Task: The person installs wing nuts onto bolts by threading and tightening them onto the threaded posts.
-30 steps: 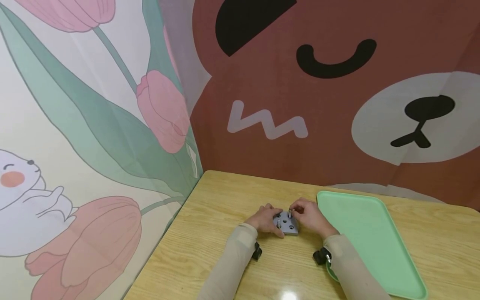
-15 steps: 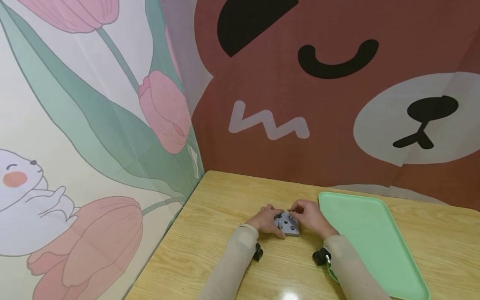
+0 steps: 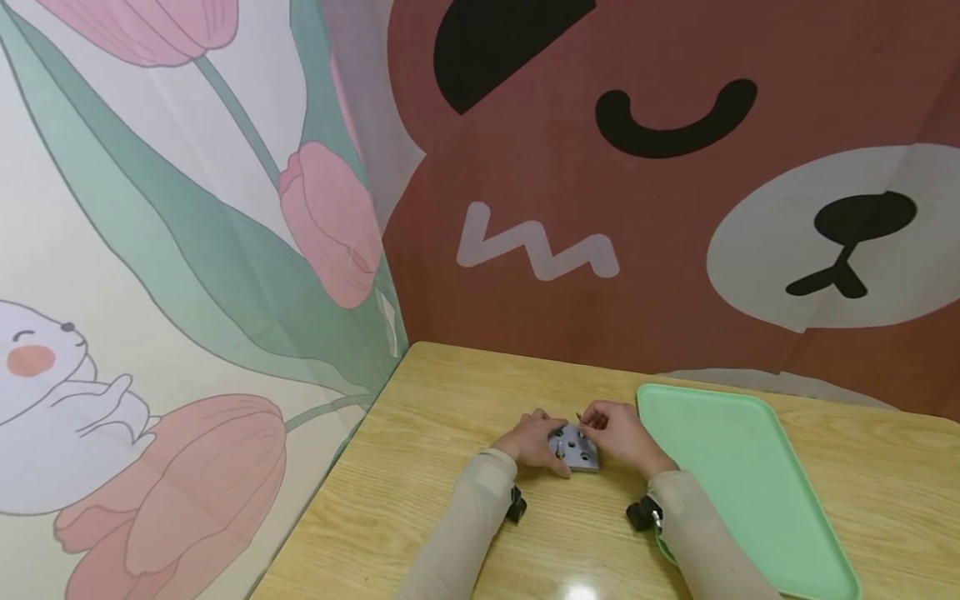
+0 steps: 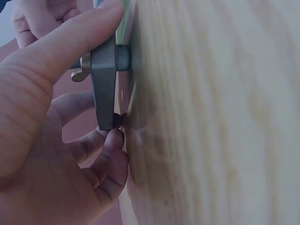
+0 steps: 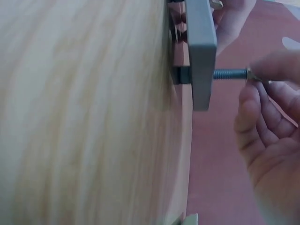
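A grey metal plate (image 3: pixel 579 461) with several holes sits just above the wooden tabletop, propped on bolt heads that show under it in both wrist views. My left hand (image 3: pixel 531 440) grips its left side, thumb on the near edge and fingers round the far one. A threaded bolt (image 5: pixel 229 74) stands up through the far right part of the plate. At that bolt's tip, my right hand (image 3: pixel 621 433) pinches a small brassy wing nut (image 5: pixel 252 74) between thumb and fingertips. Another wing nut (image 4: pixel 81 71) sits on a second bolt by my left hand, against the plate.
A light green tray (image 3: pixel 738 492) lies to the right, partly under my right forearm. Behind the wooden table (image 3: pixel 450 383) hangs a brown bear-print cloth (image 3: pixel 525 325), and a tulip-print cloth (image 3: pixel 225 333) covers the left side.
The fingers of my right hand have shifted slightly at the bolt's tip, and a brassy wing now shows above them. My left hand and the plate stay in place.
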Available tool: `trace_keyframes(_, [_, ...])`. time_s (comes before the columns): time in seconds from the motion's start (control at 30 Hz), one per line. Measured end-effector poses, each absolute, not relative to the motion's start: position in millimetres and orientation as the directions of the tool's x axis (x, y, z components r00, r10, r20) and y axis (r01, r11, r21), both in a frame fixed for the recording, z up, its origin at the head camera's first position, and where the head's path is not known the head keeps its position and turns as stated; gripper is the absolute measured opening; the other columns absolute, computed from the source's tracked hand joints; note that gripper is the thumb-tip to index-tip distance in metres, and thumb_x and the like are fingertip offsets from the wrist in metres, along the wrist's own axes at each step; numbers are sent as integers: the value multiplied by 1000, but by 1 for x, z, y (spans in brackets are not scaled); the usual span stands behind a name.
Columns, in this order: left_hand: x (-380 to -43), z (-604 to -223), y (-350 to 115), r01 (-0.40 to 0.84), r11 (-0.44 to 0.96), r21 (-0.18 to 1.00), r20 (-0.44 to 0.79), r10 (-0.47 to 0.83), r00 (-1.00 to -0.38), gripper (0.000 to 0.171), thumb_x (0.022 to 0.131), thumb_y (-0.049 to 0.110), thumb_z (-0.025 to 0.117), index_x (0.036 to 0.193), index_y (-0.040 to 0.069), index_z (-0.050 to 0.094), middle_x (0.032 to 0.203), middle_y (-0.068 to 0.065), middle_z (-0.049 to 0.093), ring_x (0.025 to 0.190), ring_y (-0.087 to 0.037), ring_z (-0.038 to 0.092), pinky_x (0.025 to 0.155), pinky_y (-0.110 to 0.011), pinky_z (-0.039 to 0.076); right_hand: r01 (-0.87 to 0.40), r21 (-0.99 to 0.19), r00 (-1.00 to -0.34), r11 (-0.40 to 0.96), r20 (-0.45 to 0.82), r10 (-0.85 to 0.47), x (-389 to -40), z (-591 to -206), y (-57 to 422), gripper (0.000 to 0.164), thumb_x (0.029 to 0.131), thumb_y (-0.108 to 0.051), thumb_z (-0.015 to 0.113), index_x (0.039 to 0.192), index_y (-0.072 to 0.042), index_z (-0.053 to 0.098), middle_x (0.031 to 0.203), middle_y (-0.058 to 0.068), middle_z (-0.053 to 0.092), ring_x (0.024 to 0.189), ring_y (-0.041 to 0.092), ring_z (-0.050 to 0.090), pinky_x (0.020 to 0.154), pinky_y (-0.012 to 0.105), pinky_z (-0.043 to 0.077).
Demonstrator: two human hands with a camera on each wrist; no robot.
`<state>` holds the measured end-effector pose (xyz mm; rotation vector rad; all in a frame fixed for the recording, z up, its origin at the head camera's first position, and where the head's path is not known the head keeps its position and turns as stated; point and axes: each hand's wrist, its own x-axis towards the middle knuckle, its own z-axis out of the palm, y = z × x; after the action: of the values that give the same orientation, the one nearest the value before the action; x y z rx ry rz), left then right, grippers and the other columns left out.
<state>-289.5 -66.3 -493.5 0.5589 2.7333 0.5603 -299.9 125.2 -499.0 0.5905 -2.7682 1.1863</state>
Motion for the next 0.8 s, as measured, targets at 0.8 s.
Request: trace_keyframes(0.8, [-292, -494, -65, 322, 851, 414, -196, 429, -882, 85, 57, 54, 74, 131, 32, 40, 111, 6, 39, 97, -13, 37, 74, -28, 39, -409, -650, -912, 641, 257, -321, -303, -499, 125, 12, 77, -14, 68, 75, -20, 59, 75, -7, 54, 68, 10, 51, 60, 29, 42])
